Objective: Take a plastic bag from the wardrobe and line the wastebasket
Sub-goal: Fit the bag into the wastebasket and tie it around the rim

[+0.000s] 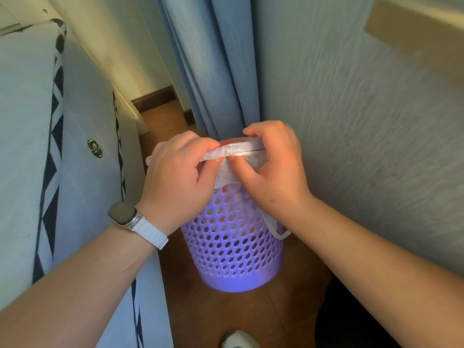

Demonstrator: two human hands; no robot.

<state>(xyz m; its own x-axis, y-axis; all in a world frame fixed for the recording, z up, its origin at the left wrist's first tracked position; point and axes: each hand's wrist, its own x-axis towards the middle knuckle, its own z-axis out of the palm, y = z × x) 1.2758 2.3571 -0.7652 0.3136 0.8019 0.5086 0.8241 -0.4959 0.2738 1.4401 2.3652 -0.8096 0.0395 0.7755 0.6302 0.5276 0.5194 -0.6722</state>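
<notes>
In the middle of the frame, the left hand (175, 177) and right hand (272, 169) each keep a tight grip on the white plastic bag (226, 169), stretching it over the purple wastebasket (233, 247) rim so it stays put.

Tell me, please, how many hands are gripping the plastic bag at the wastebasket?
2. The left hand pinches the plastic bag at its left edge, the right hand at its right, both above the purple wastebasket.

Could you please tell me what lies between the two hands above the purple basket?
In the head view, the white plastic bag, pinched by left hand and right hand.
</notes>
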